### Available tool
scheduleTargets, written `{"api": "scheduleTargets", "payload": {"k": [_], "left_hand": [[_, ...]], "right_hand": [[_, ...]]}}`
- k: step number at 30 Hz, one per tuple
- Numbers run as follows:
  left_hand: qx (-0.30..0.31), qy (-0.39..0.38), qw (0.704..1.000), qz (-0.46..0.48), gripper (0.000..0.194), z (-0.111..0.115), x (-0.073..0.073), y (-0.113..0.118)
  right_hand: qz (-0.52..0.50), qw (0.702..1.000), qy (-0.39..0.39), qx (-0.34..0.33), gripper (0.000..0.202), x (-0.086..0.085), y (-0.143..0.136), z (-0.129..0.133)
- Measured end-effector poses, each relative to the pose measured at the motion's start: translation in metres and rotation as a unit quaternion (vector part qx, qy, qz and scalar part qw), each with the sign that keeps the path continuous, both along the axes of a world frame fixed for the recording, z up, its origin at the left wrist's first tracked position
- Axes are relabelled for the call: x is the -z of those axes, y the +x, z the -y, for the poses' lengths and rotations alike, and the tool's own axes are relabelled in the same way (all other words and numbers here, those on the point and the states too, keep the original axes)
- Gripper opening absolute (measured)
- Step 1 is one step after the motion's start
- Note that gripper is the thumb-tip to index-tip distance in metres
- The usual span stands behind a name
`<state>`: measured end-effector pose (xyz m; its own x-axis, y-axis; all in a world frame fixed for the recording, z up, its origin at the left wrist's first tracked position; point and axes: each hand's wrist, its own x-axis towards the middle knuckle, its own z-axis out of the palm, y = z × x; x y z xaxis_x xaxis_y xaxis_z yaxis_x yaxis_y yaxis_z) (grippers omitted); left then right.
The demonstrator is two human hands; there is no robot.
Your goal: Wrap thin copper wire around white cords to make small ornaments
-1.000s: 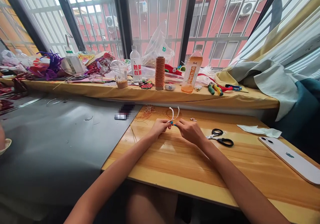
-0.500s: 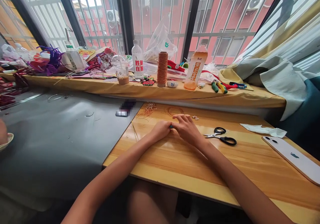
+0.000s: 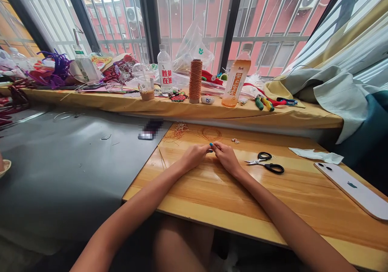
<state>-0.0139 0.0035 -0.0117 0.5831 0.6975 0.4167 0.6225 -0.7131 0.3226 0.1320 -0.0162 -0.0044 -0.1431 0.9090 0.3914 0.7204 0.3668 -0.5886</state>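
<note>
My left hand (image 3: 195, 157) and my right hand (image 3: 224, 155) meet fingertip to fingertip above the wooden board. Both are closed in a pinch. A small teal spot (image 3: 211, 144) shows where they touch; whether it is a held piece or a fingernail I cannot tell. Just beyond the fingers lies a loose coil of thin orange-brown cord (image 3: 211, 133). Scissors with black handles (image 3: 264, 163) rest partly open to the right of my right hand. Small whitish bits (image 3: 235, 141) sit behind that hand, and a tangle of cord scraps (image 3: 181, 129) lies at the far left corner.
A white phone (image 3: 351, 185) and a crumpled tissue (image 3: 317, 154) lie on the right of the board (image 3: 212, 199). Along the sill stand a spool of brown cord (image 3: 195, 81), bottles, a cup (image 3: 146, 88) and pliers (image 3: 264, 102). Part of another person shows at the far left.
My right hand's fingers, raised and spread before, have come down and closed against my left fingertips. The camera view has shifted slightly.
</note>
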Motion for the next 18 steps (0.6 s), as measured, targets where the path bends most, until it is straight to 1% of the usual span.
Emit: {"api": "scheduleTargets", "payload": {"k": [3,6,9,11,14,18], "left_hand": [[0.009,0.009,1.000,-0.001,0.020,-0.001,0.002,0.001],[-0.019,0.000,0.999,0.034,0.020,0.001,0.003,0.002],[-0.040,-0.010,0.997,0.061,0.025,0.003,0.001,0.002],[-0.029,-0.001,0.998,0.047,0.028,0.003,-0.001,0.001],[0.007,0.022,1.000,0.016,0.025,0.003,-0.002,-0.001],[0.051,0.028,0.998,0.001,0.022,0.001,0.000,-0.003]], "right_hand": [[-0.053,0.998,-0.029,-0.014,0.030,0.000,0.000,-0.002],[-0.086,0.995,-0.051,-0.017,0.031,-0.002,0.000,-0.003],[-0.103,0.993,-0.062,-0.014,0.032,-0.004,0.001,-0.002],[-0.110,0.991,-0.073,-0.023,0.033,-0.005,0.002,-0.002],[-0.113,0.987,-0.103,-0.051,0.038,-0.005,0.005,-0.004],[-0.113,0.973,-0.187,-0.082,0.044,-0.003,0.010,-0.010]]}}
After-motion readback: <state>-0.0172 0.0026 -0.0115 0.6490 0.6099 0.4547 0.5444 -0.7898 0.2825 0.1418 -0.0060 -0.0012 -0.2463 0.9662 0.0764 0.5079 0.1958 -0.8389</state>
